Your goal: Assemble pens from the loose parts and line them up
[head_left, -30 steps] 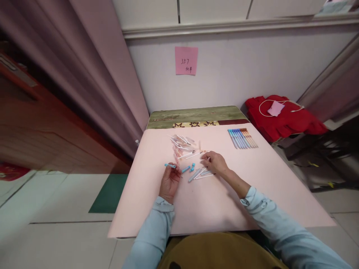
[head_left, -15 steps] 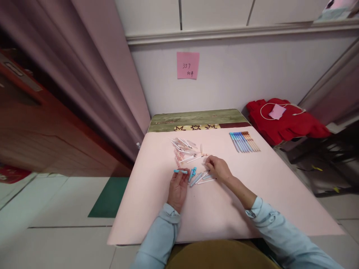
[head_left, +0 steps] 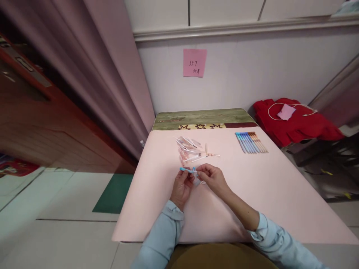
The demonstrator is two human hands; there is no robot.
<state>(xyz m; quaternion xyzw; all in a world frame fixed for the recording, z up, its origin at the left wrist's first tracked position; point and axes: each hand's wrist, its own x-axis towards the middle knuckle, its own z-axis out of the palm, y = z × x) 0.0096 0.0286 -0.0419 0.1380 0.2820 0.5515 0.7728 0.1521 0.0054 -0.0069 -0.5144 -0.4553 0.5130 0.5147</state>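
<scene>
A short bright blue pen barrel part [head_left: 185,170] is pinched in the fingertips of my left hand [head_left: 181,189], lying almost level above the table. My right hand [head_left: 214,180] is closed, thumb against forefinger, on a thin whitish pen part [head_left: 195,171] held at the right end of the blue one. Whether the two parts touch or fit into each other is too small to tell. Under and between my hands lie loose pale blue pen parts [head_left: 197,182], mostly covered by my fingers. Just beyond, a heap of clear, pinkish and white pen parts [head_left: 188,147] is spread out.
A neat row of blue and brown pens [head_left: 250,142] lies at the table's far right. Pale pink covering [head_left: 157,209] spans the table [head_left: 202,116]. Behind stands a wall with a pink note [head_left: 194,62]. Red cloth [head_left: 297,129] with a white cable is at the right.
My right hand has come left and slightly down, from beside the loose parts to the end of the blue part. My left hand keeps its hold. The view has shifted slightly.
</scene>
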